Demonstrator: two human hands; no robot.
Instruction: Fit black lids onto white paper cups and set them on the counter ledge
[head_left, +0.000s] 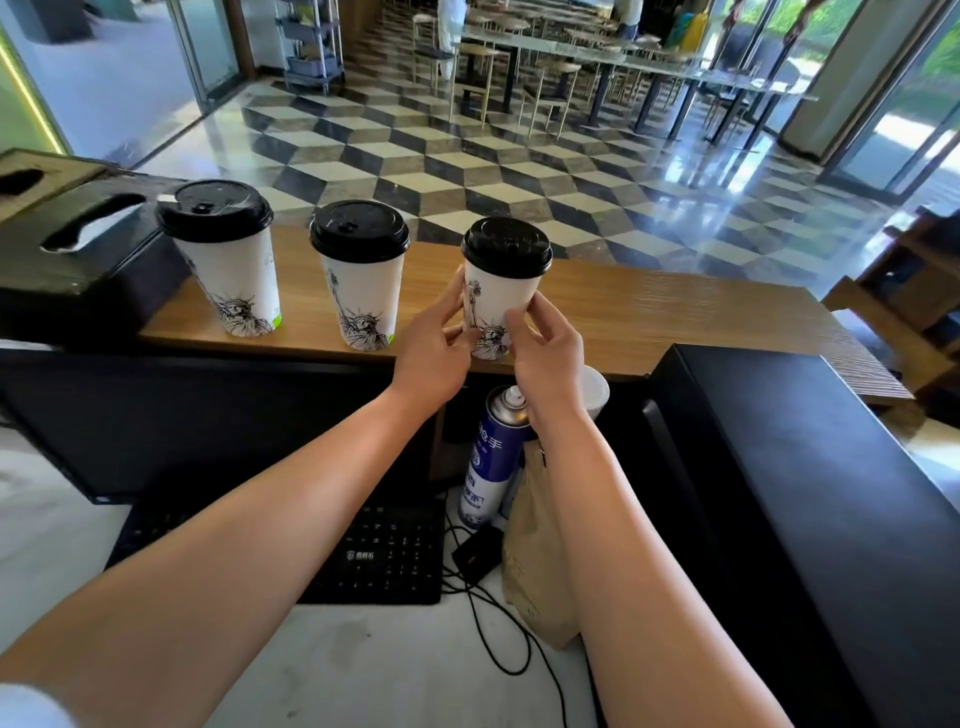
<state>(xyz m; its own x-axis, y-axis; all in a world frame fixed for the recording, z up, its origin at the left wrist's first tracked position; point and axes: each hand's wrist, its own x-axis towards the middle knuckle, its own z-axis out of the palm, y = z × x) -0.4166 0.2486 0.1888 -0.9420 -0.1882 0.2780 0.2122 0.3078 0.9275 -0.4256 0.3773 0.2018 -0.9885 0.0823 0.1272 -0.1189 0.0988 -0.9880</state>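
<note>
1. Three white paper cups stand in a row on the wooden counter ledge (649, 306): a left cup (239, 280), a middle cup (363, 299) and a right cup (498, 301). All are upright and well apart from one another.
2. Three black lids are in view, one seated on each cup: the left lid (214, 210), the middle lid (358, 231) and the right lid (506, 247). Every cup is closed, so what is inside cannot be told.
3. Each cup carries the same dark statue drawing low on its wall.
4. Two bare hands reach forward to the right cup. The left hand (434, 343) is curled against its left side with fingertips on the wall.
5. The right hand (545, 348) wraps its lower right side, thumb on the front of the cup. Both hands grip this cup, whose base sits at the near edge of the ledge.
6. One dark tissue box (78, 260) sits at the ledge's left end, just beside the left cup.
7. Below the ledge stand one blue and white spray can (493, 457), one brown paper bag (540, 561) and one black keyboard (384, 556). The bag's contents are hidden.
</note>
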